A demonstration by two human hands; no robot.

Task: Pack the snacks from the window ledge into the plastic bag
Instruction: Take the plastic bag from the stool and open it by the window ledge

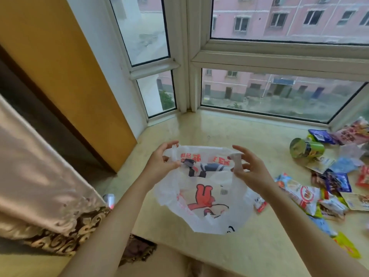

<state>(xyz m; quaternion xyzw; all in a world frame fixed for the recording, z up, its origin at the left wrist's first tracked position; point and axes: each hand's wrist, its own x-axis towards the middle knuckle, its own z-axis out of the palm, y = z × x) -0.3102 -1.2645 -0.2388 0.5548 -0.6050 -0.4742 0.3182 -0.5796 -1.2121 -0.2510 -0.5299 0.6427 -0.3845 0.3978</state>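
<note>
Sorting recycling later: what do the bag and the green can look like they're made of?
The plastic bag looks like thin, translucent white film, crinkled, with red print. The green can seems to be cardboard or metal with a glossy label and a shiny, foil-like end; which one is unclear.

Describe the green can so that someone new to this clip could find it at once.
Start at the window ledge and follow it to the snack pile on the right. The green can lies on its side at the pile's left edge, silver end facing the camera: the only cylinder among flat packets.
</note>
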